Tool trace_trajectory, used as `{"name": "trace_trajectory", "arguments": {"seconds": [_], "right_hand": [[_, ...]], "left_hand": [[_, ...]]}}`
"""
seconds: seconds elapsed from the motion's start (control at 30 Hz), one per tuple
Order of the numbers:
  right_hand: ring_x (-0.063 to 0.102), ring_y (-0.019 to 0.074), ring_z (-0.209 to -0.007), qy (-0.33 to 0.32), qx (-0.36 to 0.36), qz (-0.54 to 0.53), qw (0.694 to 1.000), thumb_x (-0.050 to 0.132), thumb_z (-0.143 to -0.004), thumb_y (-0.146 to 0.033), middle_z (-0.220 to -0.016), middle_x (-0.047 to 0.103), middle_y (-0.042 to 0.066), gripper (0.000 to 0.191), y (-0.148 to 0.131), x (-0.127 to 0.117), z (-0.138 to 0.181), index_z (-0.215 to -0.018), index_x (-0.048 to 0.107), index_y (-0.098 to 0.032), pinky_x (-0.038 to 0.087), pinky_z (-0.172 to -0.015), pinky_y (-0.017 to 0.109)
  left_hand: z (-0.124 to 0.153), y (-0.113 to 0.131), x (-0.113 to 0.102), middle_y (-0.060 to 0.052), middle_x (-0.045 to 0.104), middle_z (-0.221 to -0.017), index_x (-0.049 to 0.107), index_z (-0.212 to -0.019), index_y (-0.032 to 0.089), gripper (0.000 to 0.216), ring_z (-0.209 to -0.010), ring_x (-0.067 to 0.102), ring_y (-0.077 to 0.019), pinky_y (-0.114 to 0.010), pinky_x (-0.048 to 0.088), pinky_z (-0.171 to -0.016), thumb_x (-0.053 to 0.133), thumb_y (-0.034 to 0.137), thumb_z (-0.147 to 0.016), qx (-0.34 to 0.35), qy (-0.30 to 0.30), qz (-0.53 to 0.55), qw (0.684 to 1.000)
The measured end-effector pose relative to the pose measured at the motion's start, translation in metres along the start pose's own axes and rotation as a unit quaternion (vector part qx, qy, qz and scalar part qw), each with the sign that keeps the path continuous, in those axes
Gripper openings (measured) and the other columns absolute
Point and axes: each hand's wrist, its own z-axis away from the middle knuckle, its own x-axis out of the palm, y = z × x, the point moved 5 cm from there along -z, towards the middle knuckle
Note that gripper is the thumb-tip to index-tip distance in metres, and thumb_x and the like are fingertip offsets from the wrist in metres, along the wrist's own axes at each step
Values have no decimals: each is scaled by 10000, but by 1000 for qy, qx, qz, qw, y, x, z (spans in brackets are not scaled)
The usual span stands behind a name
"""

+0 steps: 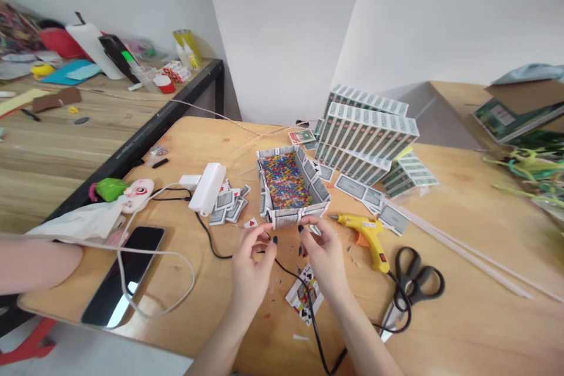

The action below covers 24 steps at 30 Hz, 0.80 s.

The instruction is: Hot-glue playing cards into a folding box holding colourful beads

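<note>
at centre frame i see a small rectangular box built from playing cards [291, 188], four walls up, bright speckled floor. my left hand [251, 258] and right hand [319, 249] pinch its near wall's lower edge. a yellow glue gun [368, 234] lies just right, untouched.

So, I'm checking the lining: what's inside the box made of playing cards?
A multicoloured speckled floor, with nothing lying on it. The near wall covers the floor's front strip.
</note>
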Motion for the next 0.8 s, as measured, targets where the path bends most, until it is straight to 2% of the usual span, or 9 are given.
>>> {"name": "trace_trajectory", "arguments": {"seconds": [0.13,0.27,0.37,0.47,0.53,0.63,0.73,0.8], "right_hand": [[321,77,-417,6,5,1,1000,568,-741,-363,-499,359,-107,221,1,0,1,-889,552,-199,259,-413,195],[278,70,-405,3,10,6,1000,574,-729,-344,-488,348,-111,225,10,-3,-3,-897,557,-196,207,-404,196],[314,72,-421,-2,11,14,1000,583,-698,-325,-511,405,-92,207,20,-7,-9,-851,579,-185,238,-414,198],[408,83,-442,-6,10,21,1000,578,-676,-311,-590,493,-59,190,29,-10,-15,-816,591,-182,333,-433,215],[454,82,-447,-3,6,25,1000,570,-668,-296,-698,539,-38,218,32,-12,-18,-854,591,-184,388,-445,230],[490,72,-428,-8,5,29,1000,563,-665,-287,-797,544,-29,283,34,-10,-19,-931,584,-190,407,-412,231],[519,90,-387,-35,20,24,999,551,-688,-317,-743,547,-49,339,34,-6,-19,-1007,551,-201,409,-357,229],[527,107,-359,-55,33,18,998,543,-703,-340,-672,557,-69,379,34,-4,-19,-1057,517,-208,421,-334,233]], "left_hand": [[1,2,3,-13,606,-837,665,-1007,199,283,-789,621,-137,-227,527,-699,617,241,-731,-55,-26,28,998],[-1,-5,4,-23,663,-826,658,-1015,186,297,-773,655,-154,-251,529,-707,623,270,-733,-102,-54,25,993],[-4,-16,6,-41,698,-759,657,-1014,161,309,-733,681,-182,-279,535,-688,613,314,-750,-127,-83,17,988],[-5,-25,6,-58,717,-743,673,-1017,148,327,-673,683,-189,-266,526,-593,591,343,-768,-145,-90,2,985],[-5,-27,8,-51,721,-729,677,-1075,151,364,-638,676,-185,-259,515,-556,576,334,-777,-134,-102,-22,985],[-7,-23,9,-37,725,-712,673,-1138,155,397,-638,671,-176,-269,524,-618,571,294,-781,-75,-108,-96,987],[-9,-22,10,-37,734,-720,679,-1143,152,394,-641,670,-173,-277,527,-659,572,281,-787,-42,-107,-141,983],[-11,-24,11,-35,731,-695,673,-1155,149,407,-630,670,-176,-276,530,-639,580,285,-783,-48,-116,-125,984]]}}
